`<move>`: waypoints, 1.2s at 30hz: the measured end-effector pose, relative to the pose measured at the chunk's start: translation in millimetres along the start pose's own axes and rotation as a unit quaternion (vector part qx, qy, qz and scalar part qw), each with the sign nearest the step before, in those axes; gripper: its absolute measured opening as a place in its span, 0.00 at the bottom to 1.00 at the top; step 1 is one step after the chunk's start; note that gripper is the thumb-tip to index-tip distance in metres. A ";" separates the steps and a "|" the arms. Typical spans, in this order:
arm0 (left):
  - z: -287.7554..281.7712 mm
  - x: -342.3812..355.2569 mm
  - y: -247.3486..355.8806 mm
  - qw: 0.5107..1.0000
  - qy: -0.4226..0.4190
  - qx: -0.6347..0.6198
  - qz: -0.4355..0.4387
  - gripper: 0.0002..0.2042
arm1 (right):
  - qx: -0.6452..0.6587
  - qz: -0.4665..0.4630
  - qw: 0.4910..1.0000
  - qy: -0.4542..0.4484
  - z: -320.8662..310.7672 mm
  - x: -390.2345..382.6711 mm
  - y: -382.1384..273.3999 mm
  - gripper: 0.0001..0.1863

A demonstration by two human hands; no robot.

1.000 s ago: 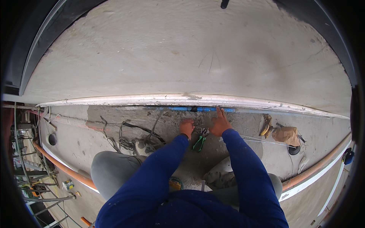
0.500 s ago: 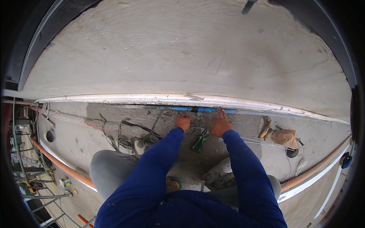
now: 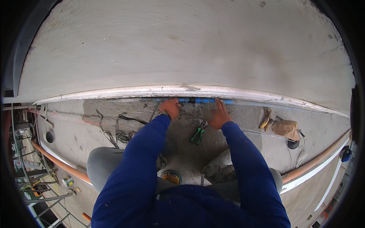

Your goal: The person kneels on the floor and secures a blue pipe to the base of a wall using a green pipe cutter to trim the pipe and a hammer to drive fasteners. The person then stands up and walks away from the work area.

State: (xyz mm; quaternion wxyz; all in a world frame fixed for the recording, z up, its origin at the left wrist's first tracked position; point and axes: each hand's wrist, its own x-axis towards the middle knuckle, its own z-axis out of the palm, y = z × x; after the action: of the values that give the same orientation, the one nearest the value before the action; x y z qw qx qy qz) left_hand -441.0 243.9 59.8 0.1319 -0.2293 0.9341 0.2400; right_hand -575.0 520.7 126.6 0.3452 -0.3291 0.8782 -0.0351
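Note:
A blue pipe point(image 3: 207, 100) runs along the foot of the wall, with a black wrapping point(image 3: 192, 100) round it between my hands. My left hand point(image 3: 170, 108) is closed at the pipe, left of the wrapping; what its fingers hold, if anything, is hidden. To the right of the wrapping, my right hand point(image 3: 219, 115) has its fingers stretched out, their tips touching the pipe. Green-handled pliers point(image 3: 197, 135) lie on the concrete between my forearms, jaws toward the wall.
Dark straps point(image 3: 125, 136) lie tangled at the left. Thin metal rods point(image 3: 262, 133) reach toward a brown paper bag point(image 3: 286, 129) beside a curved yellow-and-brown item point(image 3: 265, 118). A tub point(image 3: 171, 176) stands near my body. Orange pipes point(image 3: 64, 167) flank me.
My left hand has moved left and up against the pipe, away from the black wrapping. My right hand stays near the same stretch of pipe. The whole view has shifted slightly.

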 end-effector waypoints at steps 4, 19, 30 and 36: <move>-24.6 3.6 3.0 0.997 -0.065 0.030 0.041 0.10 | 0.021 0.011 1.000 -0.017 -9.8 -4.8 -7.2 0.30; -147.7 -13.6 -0.1 0.926 -0.306 0.153 0.160 0.26 | -0.039 -0.006 0.999 -0.027 5.1 12.1 3.2 0.34; -97.2 -48.7 8.2 0.951 -0.184 0.137 0.207 0.33 | -0.035 0.011 0.998 -0.053 -10.5 8.7 -14.3 0.35; -26.2 -38.3 44.3 0.979 -0.113 0.105 0.133 0.39 | -0.003 0.007 0.999 -0.044 -14.0 1.8 -3.8 0.35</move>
State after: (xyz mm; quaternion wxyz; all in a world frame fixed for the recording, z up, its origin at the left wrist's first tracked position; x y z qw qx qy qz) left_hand -433.4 279.2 112.9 0.2271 -0.0597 0.9552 0.1800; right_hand -582.7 514.3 137.2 0.3828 -0.3253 0.8645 -0.0154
